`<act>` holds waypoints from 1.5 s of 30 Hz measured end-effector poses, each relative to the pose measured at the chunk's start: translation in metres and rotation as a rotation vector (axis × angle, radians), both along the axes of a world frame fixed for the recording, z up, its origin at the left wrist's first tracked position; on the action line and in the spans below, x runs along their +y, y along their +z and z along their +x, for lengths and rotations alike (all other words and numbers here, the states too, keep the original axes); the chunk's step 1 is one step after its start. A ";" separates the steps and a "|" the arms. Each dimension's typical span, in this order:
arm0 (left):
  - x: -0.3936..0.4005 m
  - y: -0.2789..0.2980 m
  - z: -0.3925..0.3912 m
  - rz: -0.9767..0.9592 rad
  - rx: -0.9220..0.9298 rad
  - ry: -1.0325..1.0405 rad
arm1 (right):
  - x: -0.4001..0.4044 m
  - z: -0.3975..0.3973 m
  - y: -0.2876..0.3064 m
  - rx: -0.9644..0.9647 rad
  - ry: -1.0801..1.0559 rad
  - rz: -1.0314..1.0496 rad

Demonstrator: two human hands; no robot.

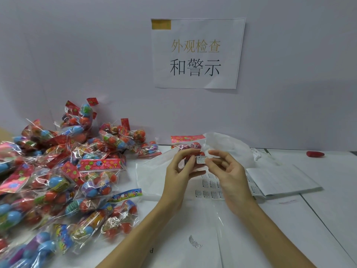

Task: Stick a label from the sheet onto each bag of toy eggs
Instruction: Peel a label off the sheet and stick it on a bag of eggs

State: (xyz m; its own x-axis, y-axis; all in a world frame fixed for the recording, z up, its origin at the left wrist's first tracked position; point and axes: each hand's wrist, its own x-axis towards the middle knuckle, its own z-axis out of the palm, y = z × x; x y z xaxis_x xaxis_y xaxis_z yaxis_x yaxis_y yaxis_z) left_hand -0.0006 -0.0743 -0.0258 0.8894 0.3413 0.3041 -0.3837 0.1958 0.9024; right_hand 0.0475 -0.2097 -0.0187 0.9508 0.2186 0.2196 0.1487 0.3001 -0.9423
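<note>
My left hand (pixel 180 167) grips a clear bag of toy eggs (pixel 190 145) with a red flowered header, held up above the table. A small white warning label (pixel 201 159) sits on the bag's front. My right hand (pixel 225 172) pinches the label's right edge between thumb and forefinger. Under both hands lies the label sheet (pixel 209 189) with rows of small printed labels, partly hidden by my wrists.
A big heap of egg bags (pixel 63 176) fills the left of the white table (pixel 318 219). Folded white papers (pixel 282 179) lie to the right, a crumpled white plastic bag (pixel 229 144) behind my hands, a red object (pixel 314 154) at far right. A paper sign (pixel 196 53) hangs on the wall.
</note>
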 end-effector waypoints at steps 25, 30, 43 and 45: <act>-0.002 0.004 -0.005 0.019 -0.078 -0.079 | 0.000 0.000 0.003 -0.067 -0.140 -0.306; -0.003 0.003 -0.003 -0.274 -0.033 -0.228 | 0.000 -0.003 0.010 -0.007 0.002 -0.166; 0.012 0.002 0.000 0.201 0.226 -0.170 | -0.019 0.007 0.023 0.123 0.133 -0.003; 0.008 0.001 -0.002 0.201 0.219 -0.197 | -0.019 0.007 0.019 0.120 0.069 -0.039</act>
State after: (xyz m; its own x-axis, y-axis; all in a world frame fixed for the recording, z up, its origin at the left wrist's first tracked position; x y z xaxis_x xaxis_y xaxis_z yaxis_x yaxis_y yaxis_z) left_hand -0.0022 -0.0660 -0.0246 0.9837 0.1093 0.1425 -0.1493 0.0566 0.9872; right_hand 0.0543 -0.2287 0.0005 0.9520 0.2909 0.0953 0.0145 0.2682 -0.9632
